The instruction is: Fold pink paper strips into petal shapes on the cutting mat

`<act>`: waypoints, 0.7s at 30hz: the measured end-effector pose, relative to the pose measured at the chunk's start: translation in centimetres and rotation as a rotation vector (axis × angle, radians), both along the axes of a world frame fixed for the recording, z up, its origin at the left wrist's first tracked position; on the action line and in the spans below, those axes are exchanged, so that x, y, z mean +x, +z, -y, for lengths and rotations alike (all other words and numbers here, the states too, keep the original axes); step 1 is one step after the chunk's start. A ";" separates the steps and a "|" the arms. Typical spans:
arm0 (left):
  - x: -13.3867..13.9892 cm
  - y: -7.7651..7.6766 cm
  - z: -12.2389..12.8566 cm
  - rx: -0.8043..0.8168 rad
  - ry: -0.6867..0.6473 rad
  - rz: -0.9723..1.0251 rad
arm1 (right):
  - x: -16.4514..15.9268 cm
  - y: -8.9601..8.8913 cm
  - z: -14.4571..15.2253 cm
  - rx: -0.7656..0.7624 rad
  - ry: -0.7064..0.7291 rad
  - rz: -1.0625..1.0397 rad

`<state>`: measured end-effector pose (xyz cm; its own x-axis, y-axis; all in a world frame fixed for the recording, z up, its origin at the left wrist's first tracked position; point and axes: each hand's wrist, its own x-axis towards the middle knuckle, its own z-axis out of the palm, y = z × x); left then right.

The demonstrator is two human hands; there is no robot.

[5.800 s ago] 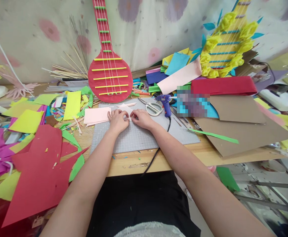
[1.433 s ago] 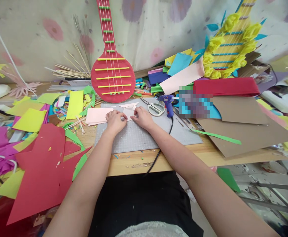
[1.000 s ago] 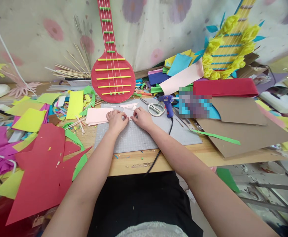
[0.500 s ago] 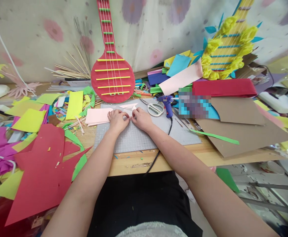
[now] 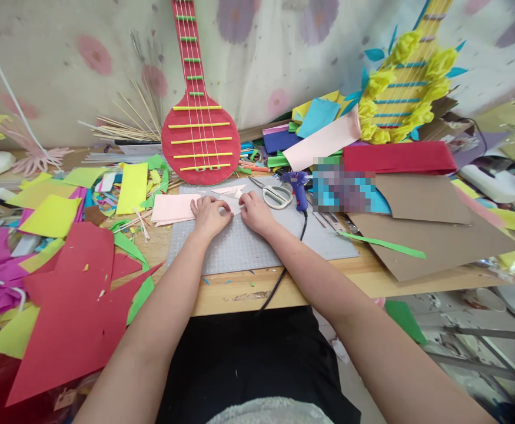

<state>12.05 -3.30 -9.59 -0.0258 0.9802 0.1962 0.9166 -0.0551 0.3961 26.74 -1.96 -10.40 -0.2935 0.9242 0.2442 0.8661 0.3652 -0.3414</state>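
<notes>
My left hand (image 5: 211, 217) and my right hand (image 5: 257, 213) are close together over a grey cutting mat (image 5: 235, 250). Between them is a small piece of pale pink paper (image 5: 236, 207), partly hidden by my fingers. My right fingers pinch its right side, while my left fingers curl over its left part. A stack of pale pink paper (image 5: 173, 209) lies just beyond my left hand. Thin cut paper pieces (image 5: 228, 189) lie behind the hands. Scissors (image 5: 277, 196) and a blue glue gun (image 5: 300, 191) rest to the right of my right hand.
A red paper instrument (image 5: 200, 141) stands at the back. One with yellow flowers (image 5: 401, 88) leans at back right. Red paper scraps (image 5: 72, 294) cover the left side; brown cardboard (image 5: 434, 241) lies on the right. The glue gun's black cord (image 5: 279, 285) crosses the table's front edge.
My right hand has shifted slightly to the right, so the gap between my fingertips is wider and more of the pale pink paper shows. My left hand is almost unmoved.
</notes>
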 end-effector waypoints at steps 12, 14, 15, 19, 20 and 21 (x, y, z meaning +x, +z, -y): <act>-0.6 0.7 0.2 -0.092 -0.033 0.037 | -0.3 0.3 0.5 0.000 -0.005 0.032; -1.4 0.8 0.2 -0.082 -0.070 0.045 | -0.4 0.4 0.5 -0.010 -0.005 0.031; -1.8 0.8 0.2 -0.071 -0.088 0.047 | -0.4 0.4 0.5 -0.013 -0.006 0.030; -3.2 0.9 0.0 -0.026 -0.112 0.040 | -0.3 0.4 0.4 -0.010 0.000 0.007; -3.4 0.9 -0.1 -0.020 -0.113 0.036 | -0.2 0.4 0.4 -0.005 0.001 -0.009; -3.5 0.8 -0.1 -0.015 -0.116 0.032 | -0.1 0.3 0.4 -0.001 0.000 -0.028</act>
<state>8.53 -3.17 -8.75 0.0822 0.9798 0.1825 0.8910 -0.1543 0.4270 26.65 -2.35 -10.06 -0.2865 0.9244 0.2518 0.8560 0.3650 -0.3660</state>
